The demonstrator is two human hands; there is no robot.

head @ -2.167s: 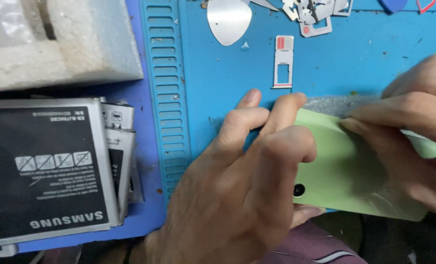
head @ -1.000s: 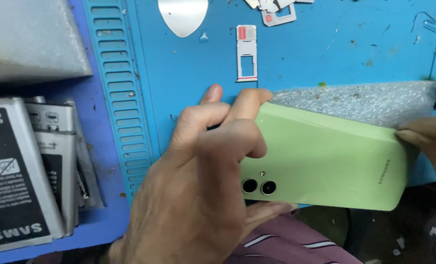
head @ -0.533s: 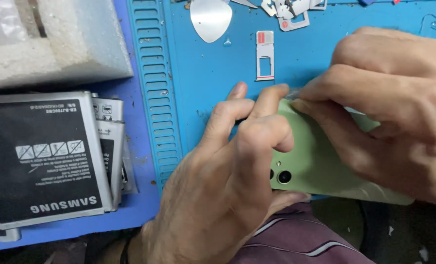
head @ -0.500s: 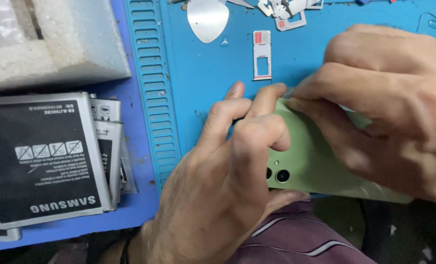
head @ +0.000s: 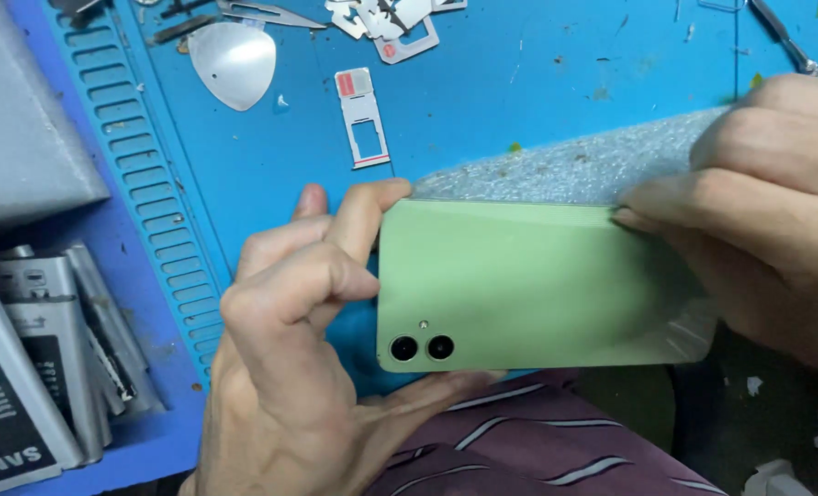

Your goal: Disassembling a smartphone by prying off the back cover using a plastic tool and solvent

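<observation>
Left hand (head: 280,367) clamps the green phone (head: 537,285) at its nine o'clock end, right hand (head: 767,211) pinches the three o'clock edge; a loose grip could likely drop it onto the blue surface (head: 519,101).

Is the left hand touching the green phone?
Touching. The head view shows the left hand gripping the camera end of the green phone, fingers curled over its top corner and thumb under its lower edge.

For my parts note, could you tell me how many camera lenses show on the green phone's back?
2: both lenses sit side by side near the green phone's lower-left corner.
</observation>
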